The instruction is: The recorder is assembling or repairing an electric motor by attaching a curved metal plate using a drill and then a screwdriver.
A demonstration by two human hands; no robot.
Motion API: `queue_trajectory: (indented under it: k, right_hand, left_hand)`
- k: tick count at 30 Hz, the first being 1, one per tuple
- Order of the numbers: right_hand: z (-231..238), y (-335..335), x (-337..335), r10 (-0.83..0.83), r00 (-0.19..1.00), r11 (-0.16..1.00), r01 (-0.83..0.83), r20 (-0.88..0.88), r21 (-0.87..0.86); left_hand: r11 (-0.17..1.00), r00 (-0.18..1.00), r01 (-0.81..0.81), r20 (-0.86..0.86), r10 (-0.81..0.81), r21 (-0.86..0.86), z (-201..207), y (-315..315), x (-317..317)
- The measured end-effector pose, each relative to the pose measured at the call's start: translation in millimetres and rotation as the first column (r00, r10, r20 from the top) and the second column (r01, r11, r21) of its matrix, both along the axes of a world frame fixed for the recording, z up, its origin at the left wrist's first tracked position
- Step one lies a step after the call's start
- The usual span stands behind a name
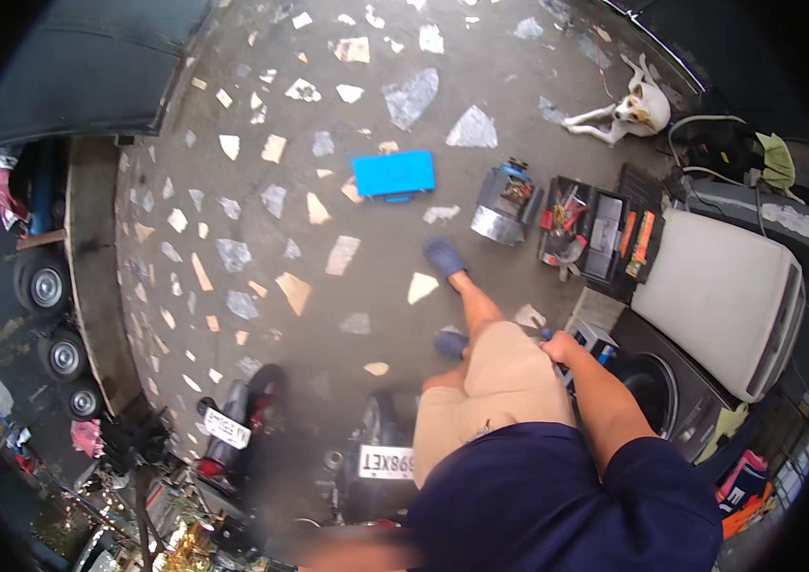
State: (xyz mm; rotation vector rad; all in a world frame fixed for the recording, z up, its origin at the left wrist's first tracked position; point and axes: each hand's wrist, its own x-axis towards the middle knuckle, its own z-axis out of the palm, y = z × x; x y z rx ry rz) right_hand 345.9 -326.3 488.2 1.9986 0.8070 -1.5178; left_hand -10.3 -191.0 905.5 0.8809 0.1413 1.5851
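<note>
My right hand (562,349) hangs beside my right thigh, fingers closed around a small tool with a blue part (546,335); its exact kind is too small to make out. Near that hand stands a dark appliance with a round black front (650,389). My left arm shows only as a blurred skin-coloured patch (357,551) at the lower edge, its fingers smeared. Ahead of my feet lies a closed blue case (395,175). An open black toolbox (604,243) full of hand tools sits to the right, beside a metal machine with blue parts (507,205).
A white dog (641,110) lies at the far right. A large pale cover (719,303) rises behind the toolbox. Parked motorcycles (233,429) crowd the lower left. Several small wheels (63,357) line the low wall (97,257). Stone pieces are set in the concrete floor (328,315).
</note>
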Motion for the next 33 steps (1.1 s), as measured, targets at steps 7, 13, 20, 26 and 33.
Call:
queue_trajectory:
  k: [7, 13, 20, 26, 33]
  right_hand:
    - [15, 137, -26, -0.199, 0.980, 0.927, 0.194, -0.017, 0.320]
    - [-34, 217, -22, -0.075, 0.984, 0.906, -0.002, 0.164, 0.424]
    - [9, 312, -159, -0.022, 1.000, 0.924, 0.013, 0.018, 0.382]
    - [6, 411, -257, -0.003, 1.000, 0.876, -0.009, 0.025, 0.482]
    - [45, 542, -434, 0.783, 0.619, 0.431, -0.603, 0.054, 0.671]
  left_hand:
    - [0.995, 0.973, 0.071, -0.222, -0.055, 0.065, 22, 77, -37]
    - [0.890, 0.414, -0.455, -0.884, 0.217, 0.006, 7, 61, -157]
    - [0.671, -0.013, -0.664, -0.892, -0.452, -0.330, -104, -26, -270]
    - [0.509, 0.307, -0.728, -0.882, -0.357, -0.459, -171, -22, -325]
    - [0.744, 0.151, -0.436, -0.856, -0.495, -0.507, -184, 14, -470]
